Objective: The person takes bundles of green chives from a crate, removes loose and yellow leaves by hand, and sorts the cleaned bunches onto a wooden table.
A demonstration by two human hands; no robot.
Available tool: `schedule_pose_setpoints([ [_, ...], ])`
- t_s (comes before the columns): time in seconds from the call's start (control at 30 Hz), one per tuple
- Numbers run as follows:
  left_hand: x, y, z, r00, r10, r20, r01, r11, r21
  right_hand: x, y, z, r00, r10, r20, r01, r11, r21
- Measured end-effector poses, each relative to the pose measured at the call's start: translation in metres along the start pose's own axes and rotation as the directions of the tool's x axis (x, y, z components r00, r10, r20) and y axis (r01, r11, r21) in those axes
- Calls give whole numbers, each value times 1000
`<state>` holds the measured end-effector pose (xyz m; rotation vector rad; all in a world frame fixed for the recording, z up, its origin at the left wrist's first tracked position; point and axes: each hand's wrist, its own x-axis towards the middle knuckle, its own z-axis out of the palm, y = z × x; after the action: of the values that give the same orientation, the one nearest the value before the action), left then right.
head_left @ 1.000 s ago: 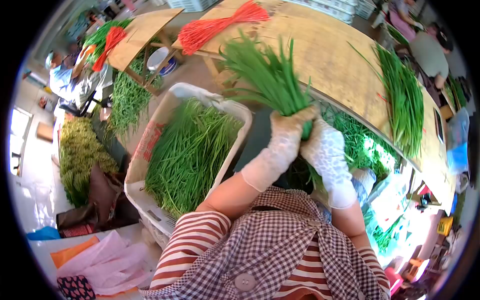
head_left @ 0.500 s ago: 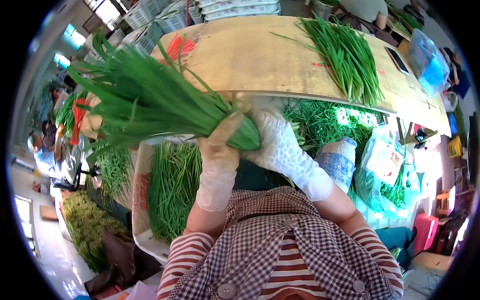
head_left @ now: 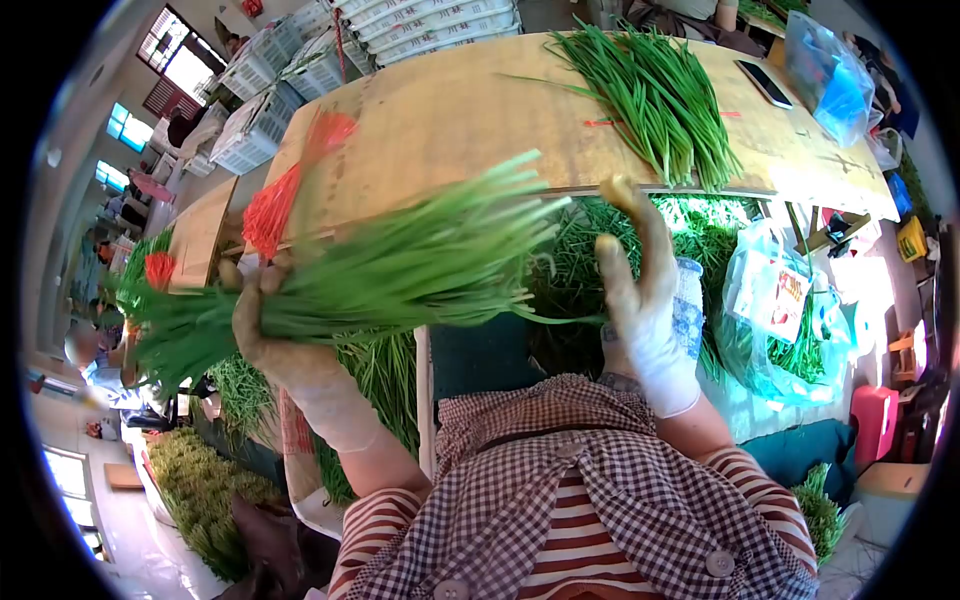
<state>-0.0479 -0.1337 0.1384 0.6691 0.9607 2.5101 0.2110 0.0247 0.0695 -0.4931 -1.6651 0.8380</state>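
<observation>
My left hand (head_left: 285, 348), in a stained white glove, is closed round the leafy end of a loose bunch of garlic chives (head_left: 420, 262). The pale cut stems point right, toward my other hand, and are slightly blurred. My right hand (head_left: 640, 290), gloved too, stands apart from the stems with its thumb and fingers spread and nothing in it. Below my left hand, a white crate (head_left: 425, 400) holds more chives (head_left: 378, 375). Another pile of chives (head_left: 655, 105) lies on the wooden table, across a red tie (head_left: 600, 123).
Red ties (head_left: 272, 212) hang at the left edge of the wooden table (head_left: 430, 120). A phone (head_left: 764, 84) and a blue plastic bag (head_left: 828, 80) are at its right end. Loose greens (head_left: 700, 235) lie beneath. A clear bag (head_left: 745, 335) stands at right; stacked white crates (head_left: 430, 25) stand behind.
The bunch has swung round, its stems now pointing right. My right hand has let go and opened, moving right. My left hand has shifted left and down with the bunch.
</observation>
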Motion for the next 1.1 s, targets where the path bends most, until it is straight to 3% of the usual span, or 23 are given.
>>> schedule_pose_setpoints([
  [0.03,6,-2,-5,996,46,-83,-30,983,179,-7,6,1,918,370,141,-396,878,269],
  [0.07,1,-8,-10,995,18,-97,-3,988,152,-12,10,2,686,680,260,-709,542,452],
  [0.13,-4,-24,-1,995,-34,-91,42,996,80,-22,6,5,754,513,410,-631,738,239],
  [0.17,-6,-28,18,999,43,4,-43,971,236,-24,-9,6,835,436,335,-478,877,48],
  [0.2,-20,-21,34,992,88,86,-115,910,398,-16,-17,-5,743,517,424,-631,753,187],
  [0.23,-9,-31,13,999,-17,41,0,924,383,-9,-25,-16,635,587,502,-763,579,288],
  [0.3,12,-51,-29,973,-226,-52,230,914,335,-20,12,8,612,633,474,-789,448,419],
  [0.37,24,-76,-27,948,-242,-205,234,970,-63,-33,39,12,773,487,407,-621,713,326],
  [0.4,17,-77,-19,906,-290,-307,258,956,-140,-32,42,8,765,496,410,-637,676,371],
  [0.43,21,-78,-37,936,-277,-215,240,953,-185,-32,37,4,748,516,417,-662,626,413],
  [0.5,34,-88,-85,972,-231,-36,211,933,-292,-26,41,-8,757,617,215,-645,653,396],
  [0.53,30,-85,-75,972,-223,-75,189,930,-314,-20,50,-18,725,678,124,-672,657,341],
  [0.57,28,-83,-68,964,-236,-122,190,933,-305,-18,54,-23,672,739,35,-684,602,412],
  [0.63,24,-75,-53,942,-258,-215,193,940,-280,-17,49,-30,697,714,57,-691,649,319],
  [0.67,-7,-61,28,865,-267,-426,216,963,-163,-26,59,-24,780,617,109,-613,715,337],
  [0.7,-2,-67,14,923,-249,-292,196,960,-199,-26,46,-19,786,592,178,-614,716,333],
  [0.77,11,-84,-29,983,-185,-13,173,943,-284,-24,31,-11,690,675,263,-718,591,369],
  [0.83,12,-87,-35,956,-284,66,287,878,-384,-28,36,7,675,684,276,-691,455,561],
  [0.87,12,-88,-37,937,-331,108,345,837,-425,-26,37,11,636,702,321,-765,519,381],
  [0.9,15,-92,-40,946,-316,74,318,858,-402,-25,39,14,589,725,357,-805,564,184],
  [0.97,18,-100,-39,961,-277,2,260,898,-355,-23,33,16,648,648,399,-761,537,364],
  [1.03,9,-95,-29,951,-308,7,293,895,-335,-18,32,10,642,631,436,-762,459,457],
  [1.1,6,-88,-22,954,-299,8,287,907,-308,-30,53,10,685,619,383,-714,468,520],
])
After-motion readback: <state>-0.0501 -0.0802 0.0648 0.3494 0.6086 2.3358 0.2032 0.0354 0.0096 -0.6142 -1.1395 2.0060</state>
